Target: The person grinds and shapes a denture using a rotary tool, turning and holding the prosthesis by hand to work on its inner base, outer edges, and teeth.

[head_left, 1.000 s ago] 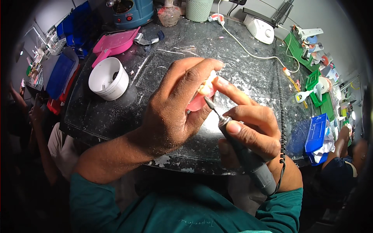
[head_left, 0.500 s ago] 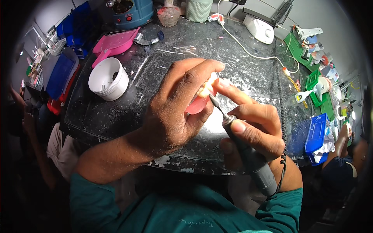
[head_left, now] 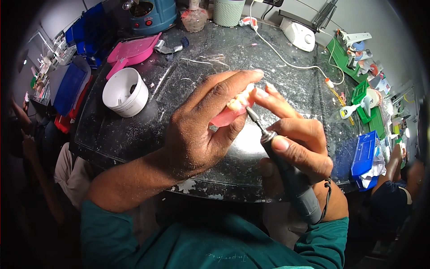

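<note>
Pinching a pink denture between thumb and curled fingers, the left hand is holding it up above the middle of the dark worktop, with the pale teeth facing up and toward the right hand. The left fingers are closing tightly around the piece, the index finger arching over its top and the thumb pressing from beneath. The right hand is gripping a dark rotary handpiece like a pen, its fingers wrapping shut around the barrel, while one finger is stretching forward to touch the denture's edge. The handpiece's thin bur tip is meeting the pink base just beside the teeth. Both forearms are coming in from the lower edge, wearing teal sleeves. Farther out, a white round tub is standing on the left part of the worktop, well apart from the hands, with a pink dustpan lying behind it. A white cord is running across the far side toward a white box. Blue trays are sitting at the right edge, near green stands.
</note>
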`<act>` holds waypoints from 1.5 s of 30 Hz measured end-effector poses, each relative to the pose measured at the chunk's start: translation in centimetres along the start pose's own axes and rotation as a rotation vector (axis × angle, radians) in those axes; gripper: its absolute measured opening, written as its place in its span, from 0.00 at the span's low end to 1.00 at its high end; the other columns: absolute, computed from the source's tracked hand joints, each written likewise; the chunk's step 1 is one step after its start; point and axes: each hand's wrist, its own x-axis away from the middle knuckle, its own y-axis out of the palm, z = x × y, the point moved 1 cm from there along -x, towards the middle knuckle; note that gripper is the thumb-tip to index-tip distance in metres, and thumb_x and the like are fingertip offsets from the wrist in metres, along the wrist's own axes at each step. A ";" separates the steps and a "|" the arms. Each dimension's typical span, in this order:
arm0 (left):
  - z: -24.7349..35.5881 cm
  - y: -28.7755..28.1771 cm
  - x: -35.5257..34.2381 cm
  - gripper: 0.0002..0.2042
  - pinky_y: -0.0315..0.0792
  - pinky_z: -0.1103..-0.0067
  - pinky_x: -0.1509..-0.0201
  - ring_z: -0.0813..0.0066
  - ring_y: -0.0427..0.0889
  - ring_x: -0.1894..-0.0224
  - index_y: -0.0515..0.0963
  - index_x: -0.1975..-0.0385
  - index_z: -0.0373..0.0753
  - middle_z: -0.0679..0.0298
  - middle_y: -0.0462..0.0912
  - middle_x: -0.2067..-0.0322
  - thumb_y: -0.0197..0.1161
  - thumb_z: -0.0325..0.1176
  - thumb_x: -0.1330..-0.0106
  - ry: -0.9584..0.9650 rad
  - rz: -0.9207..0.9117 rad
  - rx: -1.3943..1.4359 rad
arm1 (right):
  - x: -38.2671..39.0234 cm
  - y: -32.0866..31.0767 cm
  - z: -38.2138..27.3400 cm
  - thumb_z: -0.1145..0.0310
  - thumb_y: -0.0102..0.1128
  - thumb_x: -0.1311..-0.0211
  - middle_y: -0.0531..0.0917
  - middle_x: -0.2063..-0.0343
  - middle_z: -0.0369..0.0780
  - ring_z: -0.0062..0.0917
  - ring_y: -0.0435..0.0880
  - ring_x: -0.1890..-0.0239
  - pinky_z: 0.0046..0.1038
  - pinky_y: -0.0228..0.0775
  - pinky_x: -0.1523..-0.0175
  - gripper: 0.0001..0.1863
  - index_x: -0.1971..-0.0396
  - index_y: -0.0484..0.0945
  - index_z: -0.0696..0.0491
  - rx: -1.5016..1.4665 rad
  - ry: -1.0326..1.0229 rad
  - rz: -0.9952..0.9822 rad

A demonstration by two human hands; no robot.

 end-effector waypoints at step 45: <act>-0.6 0.0 0.1 0.25 0.70 0.68 0.38 0.55 0.78 0.43 0.73 0.45 0.25 0.46 0.78 0.47 0.55 0.44 0.28 -0.040 0.025 0.067 | 0.0 -0.3 0.9 0.81 0.70 0.54 0.79 0.63 0.42 0.51 0.79 0.44 0.62 0.58 0.35 0.24 0.53 0.79 0.53 0.061 -0.016 -0.090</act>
